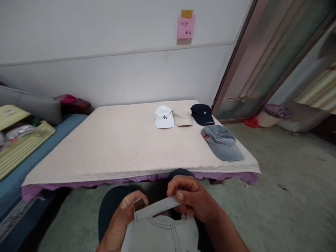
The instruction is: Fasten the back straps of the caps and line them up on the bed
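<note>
A light grey cap lies over my lap at the bottom centre, its back opening and strap facing up. My left hand is closed on the left edge of the cap, beside a brown-and-grey strap end. With thumb and fingers, my right hand pinches the right part of the light strap, which crosses above the opening. On the covered table in front lie a white cap with black letters, a beige cap, a navy cap and a larger grey cap nearer the right edge.
The table has a cream cover with purple cloth under its front edge. A blue bed surface with a grey cushion stands at the left. A pink note hangs on the wall. A bin stands at the right.
</note>
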A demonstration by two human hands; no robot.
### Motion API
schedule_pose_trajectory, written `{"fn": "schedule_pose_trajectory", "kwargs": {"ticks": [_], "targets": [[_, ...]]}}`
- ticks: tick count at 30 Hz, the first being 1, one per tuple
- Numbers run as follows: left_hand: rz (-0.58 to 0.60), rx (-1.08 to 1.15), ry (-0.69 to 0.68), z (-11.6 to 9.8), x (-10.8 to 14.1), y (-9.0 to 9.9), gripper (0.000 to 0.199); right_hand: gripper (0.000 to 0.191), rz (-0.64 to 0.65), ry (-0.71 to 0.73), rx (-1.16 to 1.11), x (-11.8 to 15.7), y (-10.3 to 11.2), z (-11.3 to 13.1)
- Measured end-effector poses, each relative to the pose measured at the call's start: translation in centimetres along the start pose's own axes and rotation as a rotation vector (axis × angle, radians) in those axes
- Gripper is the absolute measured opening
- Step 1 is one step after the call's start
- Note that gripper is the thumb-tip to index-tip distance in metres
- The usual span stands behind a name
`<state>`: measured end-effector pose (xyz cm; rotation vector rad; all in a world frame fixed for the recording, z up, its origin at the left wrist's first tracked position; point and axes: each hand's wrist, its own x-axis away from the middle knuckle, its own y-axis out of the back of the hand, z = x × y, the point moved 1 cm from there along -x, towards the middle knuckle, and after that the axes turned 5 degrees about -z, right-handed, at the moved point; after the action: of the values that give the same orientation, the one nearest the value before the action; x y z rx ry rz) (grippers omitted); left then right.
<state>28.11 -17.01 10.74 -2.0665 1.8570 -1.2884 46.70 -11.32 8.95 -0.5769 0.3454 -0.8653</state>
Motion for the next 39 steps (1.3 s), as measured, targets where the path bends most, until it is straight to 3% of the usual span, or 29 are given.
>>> {"fn": "schedule_pose_trajectory", "kwargs": {"ticks": [5,8,11,18,27,32,39], "targets": [[-0.053,0.017,-0.012,0.6,0.1,0.6,0.027,0.018,0.008,0.010,0.195,0.1,-0.8,1.0],[-0.047,-0.022,0.026,0.6,0.1,0.7,0.028,0.022,0.125,0.027,0.464,0.2,-2.0,2.2],[-0.020,-0.038,0.047,0.3,0.1,0.5,0.025,0.013,0.203,0.018,0.625,0.3,-2.7,2.6],[0.017,0.010,0.040,-0.3,0.2,0.0,0.021,0.008,-0.068,0.019,0.287,0.0,-1.7,1.3],[-0.007,0.050,0.072,-0.3,0.4,-0.8,0.011,0.022,-0.008,-0.051,0.359,-0.2,-2.0,0.5],[-0.073,0.025,0.054,-0.8,0.5,-1.1,0.027,0.020,-0.014,-0.058,0.391,-0.2,-1.8,0.8],[0.013,-0.018,0.008,-1.3,0.1,-1.1,0.029,0.011,-0.092,0.007,0.337,-0.2,-1.7,1.6]]}}
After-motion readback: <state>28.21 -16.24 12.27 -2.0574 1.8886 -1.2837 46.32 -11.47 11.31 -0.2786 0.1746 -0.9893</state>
